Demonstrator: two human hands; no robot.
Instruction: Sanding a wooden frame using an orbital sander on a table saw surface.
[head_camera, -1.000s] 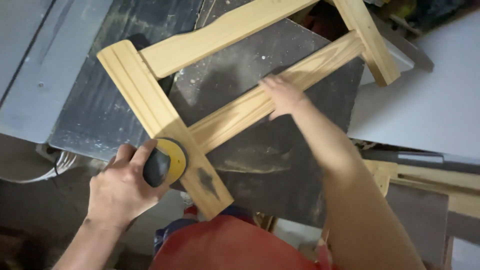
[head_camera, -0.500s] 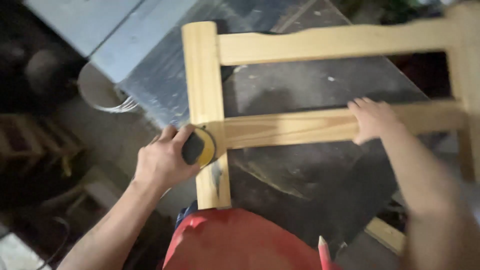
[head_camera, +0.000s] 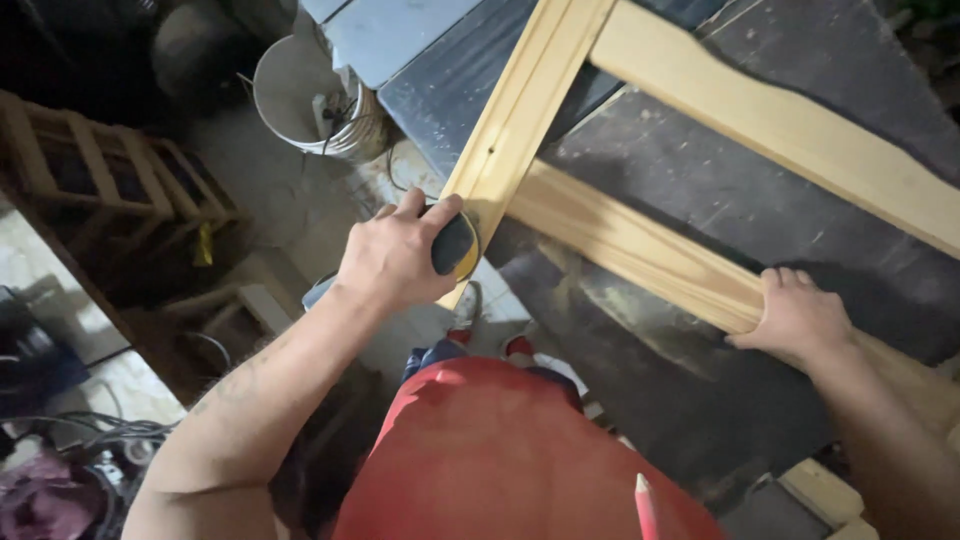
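The left hand (head_camera: 395, 255) has its grip pressed together around a small dark sanding pad (head_camera: 452, 243) with a yellow edge, fingers curled over its top, and the pad sits against the lower end of the pale wooden post (head_camera: 520, 110), right at the corner where that post meets a cross rail (head_camera: 640, 250). Across the frame, the right hand (head_camera: 797, 318) lies palm down on that same rail, fingers spread flat over its far edge and pinning it, not pinching anything. The wooden frame (head_camera: 770, 120) itself lies flat on a dark, dust-streaked counter (head_camera: 720, 190), with its post end hanging out past the counter's edge over the floor; a second, wavy-edged rail runs parallel higher up. The person's red shirt (head_camera: 500, 460) fills the bottom of the view and hides the counter's near edge, and a red pencil (head_camera: 646, 505) pokes up in front of it. Just beyond the left hand, down on the floor, stands a white bucket (head_camera: 300, 100) with coiled wire in it, close to the counter's corner. Farther left a wooden rack (head_camera: 100, 170) stands in the shadows, and tangled cables (head_camera: 90, 440) lie in the bottom left corner. Small wood offcuts (head_camera: 820, 490) rest near the right forearm.
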